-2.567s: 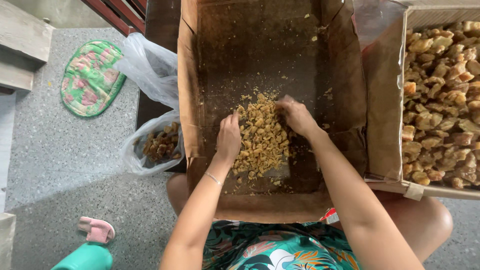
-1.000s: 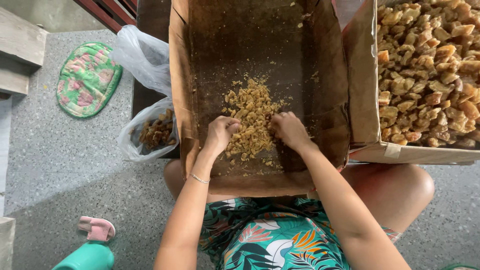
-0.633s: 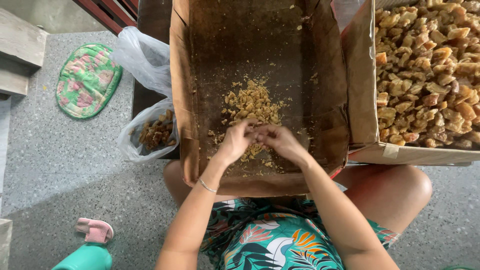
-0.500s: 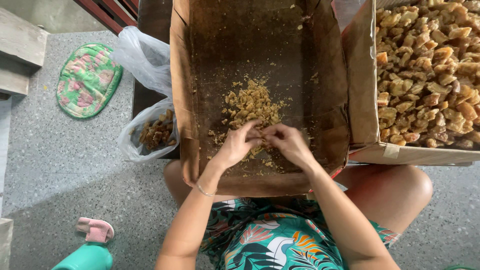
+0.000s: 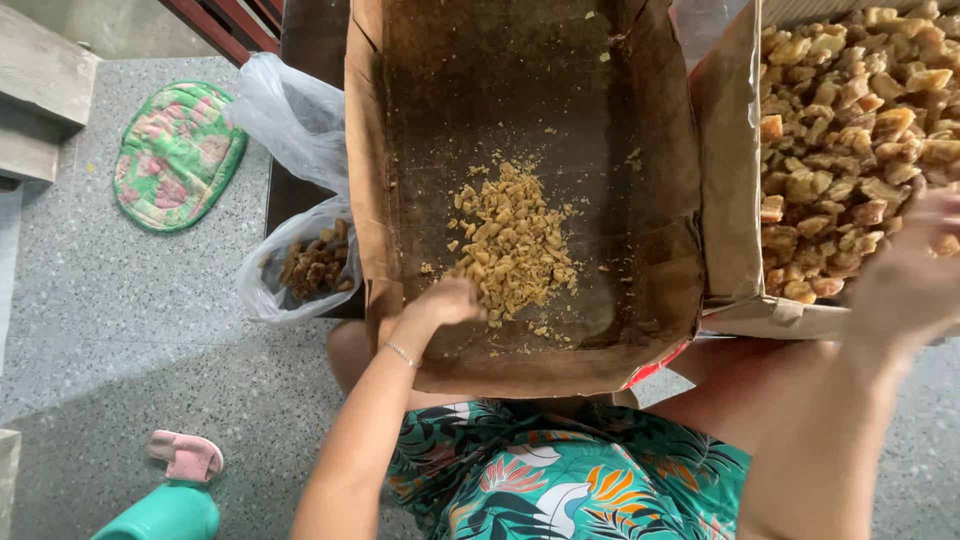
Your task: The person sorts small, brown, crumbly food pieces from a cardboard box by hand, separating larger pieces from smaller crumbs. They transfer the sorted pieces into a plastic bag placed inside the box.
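A brown cardboard box rests on my lap, with a small heap of yellowish broken pieces in its middle. My left hand sits at the heap's near left edge, fingers curled down into the pieces and hidden from above. My right hand is blurred at the far right, over a second box full of larger brown chunks. One chunk lies close to its fingertips; whether the hand grips it is unclear.
A clear plastic bag holding dark brown bits hangs beside the box's left wall. On the grey speckled floor lie a green quilted mat, a pink slipper and a teal object. A concrete step stands at left.
My right hand has left the heap and swung right to the box of large chunks. My left hand stays at the heap's near edge.
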